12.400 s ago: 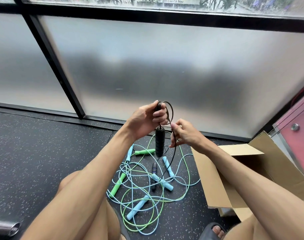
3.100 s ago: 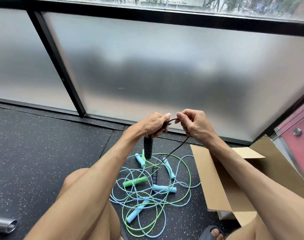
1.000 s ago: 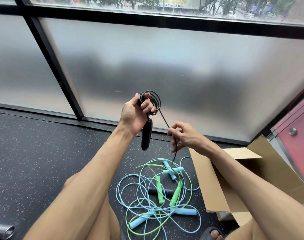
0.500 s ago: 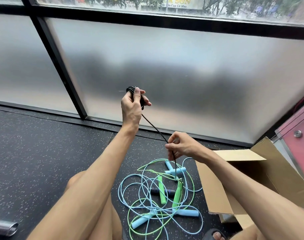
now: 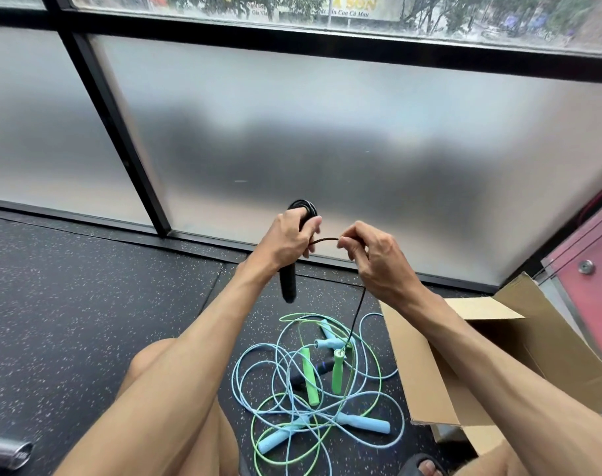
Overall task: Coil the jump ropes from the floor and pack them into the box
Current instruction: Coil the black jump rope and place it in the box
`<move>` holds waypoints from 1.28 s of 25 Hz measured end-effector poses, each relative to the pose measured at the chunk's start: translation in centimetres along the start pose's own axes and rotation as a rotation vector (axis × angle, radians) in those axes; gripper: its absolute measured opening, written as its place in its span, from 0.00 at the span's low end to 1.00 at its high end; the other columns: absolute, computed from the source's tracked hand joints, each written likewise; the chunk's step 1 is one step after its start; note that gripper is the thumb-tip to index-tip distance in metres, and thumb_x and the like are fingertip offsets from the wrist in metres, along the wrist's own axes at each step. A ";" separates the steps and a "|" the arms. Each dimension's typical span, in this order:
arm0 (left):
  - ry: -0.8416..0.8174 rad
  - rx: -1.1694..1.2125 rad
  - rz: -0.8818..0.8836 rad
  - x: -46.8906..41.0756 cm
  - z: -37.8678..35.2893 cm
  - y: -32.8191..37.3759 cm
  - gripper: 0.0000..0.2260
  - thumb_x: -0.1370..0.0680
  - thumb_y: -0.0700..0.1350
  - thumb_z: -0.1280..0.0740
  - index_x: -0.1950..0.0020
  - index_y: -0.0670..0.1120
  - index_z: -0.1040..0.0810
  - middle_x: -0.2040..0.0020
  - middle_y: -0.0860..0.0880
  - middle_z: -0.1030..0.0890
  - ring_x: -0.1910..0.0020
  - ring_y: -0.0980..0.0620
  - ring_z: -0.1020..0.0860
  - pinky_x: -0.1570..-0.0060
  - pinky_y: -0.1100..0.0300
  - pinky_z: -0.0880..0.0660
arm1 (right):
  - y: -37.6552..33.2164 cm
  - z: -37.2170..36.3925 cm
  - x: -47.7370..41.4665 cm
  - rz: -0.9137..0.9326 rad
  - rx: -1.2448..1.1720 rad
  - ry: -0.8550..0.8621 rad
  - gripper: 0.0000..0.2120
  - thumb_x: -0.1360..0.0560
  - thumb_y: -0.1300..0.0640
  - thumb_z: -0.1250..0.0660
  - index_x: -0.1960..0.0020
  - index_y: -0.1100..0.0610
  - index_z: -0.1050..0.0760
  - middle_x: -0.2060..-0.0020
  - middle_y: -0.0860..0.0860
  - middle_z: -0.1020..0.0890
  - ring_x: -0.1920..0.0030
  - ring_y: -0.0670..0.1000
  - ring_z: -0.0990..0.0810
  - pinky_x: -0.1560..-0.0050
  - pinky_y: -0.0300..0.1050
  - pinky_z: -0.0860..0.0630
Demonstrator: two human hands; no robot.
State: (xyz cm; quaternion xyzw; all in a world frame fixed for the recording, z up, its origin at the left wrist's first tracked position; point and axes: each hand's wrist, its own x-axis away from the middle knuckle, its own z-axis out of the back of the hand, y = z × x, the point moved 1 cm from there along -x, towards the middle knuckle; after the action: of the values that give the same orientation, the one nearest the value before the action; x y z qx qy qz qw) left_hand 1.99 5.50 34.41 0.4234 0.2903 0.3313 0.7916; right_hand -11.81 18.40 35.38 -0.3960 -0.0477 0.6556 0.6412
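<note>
The left hand [image 5: 289, 242] grips the top of a black handle [image 5: 287, 283] together with a small coil of the black rope [image 5: 306, 205]. The coil sticks up above the knuckles and the handle hangs straight down below the fist. Half a second ago this hand was held high with the rope stretched tight down to the other hand. Now it has dropped and the two hands are level and close together, joined by only a short arc of rope. The right hand [image 5: 371, 259] pinches that rope between thumb and forefinger. From there the line drops slack to the floor [image 5: 86, 304].

It ends in the tangle of blue and green ropes [image 5: 258, 369], which lies much as it did. In the tangle are two green handles [image 5: 305, 376], several blue handles [image 5: 363, 422], and the rope's second black handle [image 5: 322, 366], which lies under the green ones.

Just right of the pile the cardboard box [image 5: 419, 365] stands open with its flaps spread. The right forearm crosses in front of its mouth, and I cannot tell whether anything is inside.
</note>
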 end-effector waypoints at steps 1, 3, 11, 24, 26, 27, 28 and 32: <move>-0.079 0.009 0.028 0.2 -0.3 0.3 0.12 0.17 0.43 0.40 0.55 0.38 0.24 0.71 0.46 0.22 0.77 0.53 0.24 0.72 0.60 0.26 | 0.2 0.2 -0.1 -0.012 0.009 0.026 0.07 0.19 0.59 0.36 0.56 0.56 0.24 0.67 0.43 0.26 0.67 0.40 0.28 0.63 0.39 0.33; -0.204 0.050 0.080 0.4 -0.9 0.6 0.15 0.16 0.44 0.42 0.56 0.38 0.23 0.74 0.47 0.24 0.79 0.52 0.28 0.75 0.62 0.30 | 0.6 0.4 -0.1 -0.038 0.016 0.069 0.08 0.19 0.58 0.38 0.56 0.55 0.25 0.69 0.41 0.28 0.69 0.43 0.27 0.65 0.45 0.28; -0.440 0.390 0.235 1.2 -0.9 2.4 0.24 0.17 0.56 0.42 0.68 0.44 0.30 0.77 0.51 0.40 0.78 0.53 0.44 0.75 0.61 0.47 | 1.4 0.2 -0.1 -0.135 -0.039 0.099 0.09 0.18 0.55 0.39 0.56 0.55 0.27 0.72 0.47 0.26 0.71 0.53 0.24 0.67 0.58 0.22; -0.497 1.147 0.240 1.0 0.5 3.0 0.21 0.15 0.52 0.48 0.63 0.44 0.30 0.79 0.55 0.41 0.79 0.56 0.48 0.74 0.62 0.45 | 3.5 -3.9 2.6 -0.607 -0.292 -0.532 0.06 0.18 0.59 0.39 0.51 0.55 0.24 0.50 0.65 0.17 0.56 0.53 0.21 0.55 0.48 0.25; -0.439 1.180 0.210 1.0 0.6 3.0 0.20 0.15 0.51 0.49 0.60 0.43 0.30 0.77 0.54 0.40 0.78 0.55 0.45 0.72 0.62 0.42 | 3.5 -3.7 2.5 -0.681 -0.374 -0.503 0.06 0.18 0.60 0.40 0.51 0.58 0.25 0.50 0.67 0.17 0.57 0.56 0.20 0.55 0.49 0.24; -0.396 1.214 0.185 0.8 0.8 3.0 0.19 0.15 0.51 0.50 0.58 0.43 0.29 0.76 0.53 0.38 0.77 0.55 0.43 0.71 0.61 0.39 | 3.3 -3.5 2.2 -0.707 -0.435 -0.465 0.06 0.17 0.61 0.41 0.50 0.60 0.27 0.52 0.67 0.16 0.58 0.58 0.18 0.54 0.51 0.22; -0.340 1.243 0.160 0.7 1.1 2.9 0.18 0.15 0.50 0.50 0.56 0.42 0.28 0.74 0.52 0.37 0.76 0.55 0.41 0.69 0.61 0.37 | 3.2 -3.4 2.0 -0.720 -0.500 -0.412 0.05 0.17 0.60 0.41 0.48 0.62 0.28 0.55 0.68 0.16 0.59 0.61 0.17 0.54 0.54 0.19; -0.056 1.180 0.166 -0.1 1.5 2.2 0.18 0.14 0.50 0.50 0.52 0.42 0.26 0.70 0.51 0.34 0.73 0.53 0.38 0.64 0.58 0.37 | 2.1 -3.0 1.7 -0.711 -0.622 -0.292 0.07 0.18 0.58 0.38 0.49 0.62 0.32 0.69 0.61 0.19 0.73 0.58 0.19 0.73 0.48 0.21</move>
State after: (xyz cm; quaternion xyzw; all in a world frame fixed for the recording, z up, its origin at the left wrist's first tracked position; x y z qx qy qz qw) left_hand 2.38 5.66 37.06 0.8216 0.3701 0.1635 0.4015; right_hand -11.53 18.17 31.33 -0.4318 -0.4627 0.3997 0.6631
